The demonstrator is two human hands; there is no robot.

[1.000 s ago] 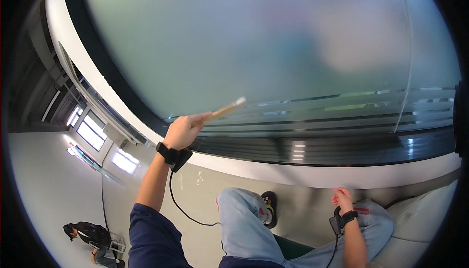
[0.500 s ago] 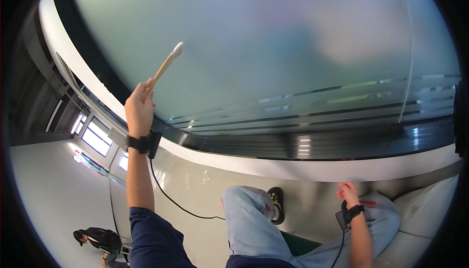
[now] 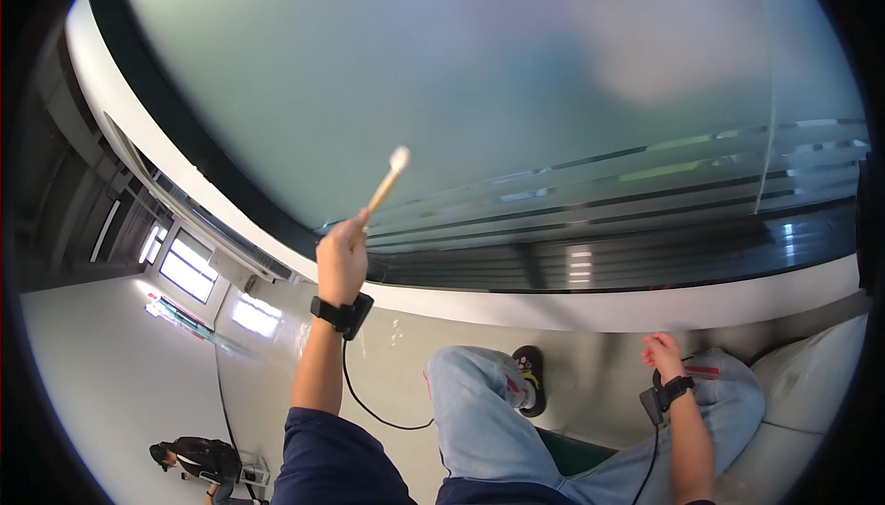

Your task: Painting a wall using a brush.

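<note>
My left hand [image 3: 341, 261] is closed around the lower part of a slim, tan-handled brush [image 3: 385, 182] with a white head. The brush points up and to the right in front of a large frosted glass panel [image 3: 461, 90]; whether its head touches the glass, I cannot tell. Low on the right, my right hand [image 3: 661, 354] hovers near my knee, its fingers loosely curled with nothing visible in them. A black strap with a small box and a cable circles each wrist.
A white ledge [image 3: 590, 310] curves below the glass. My legs in light blue jeans [image 3: 489, 422] and one dark shoe [image 3: 529, 381] are below it. A light grey padded seat [image 3: 793, 413] is at right. Another person [image 3: 203, 459] is far off at lower left.
My left hand has moved right and down along the glass, carrying the brush. The right hand has barely moved.
</note>
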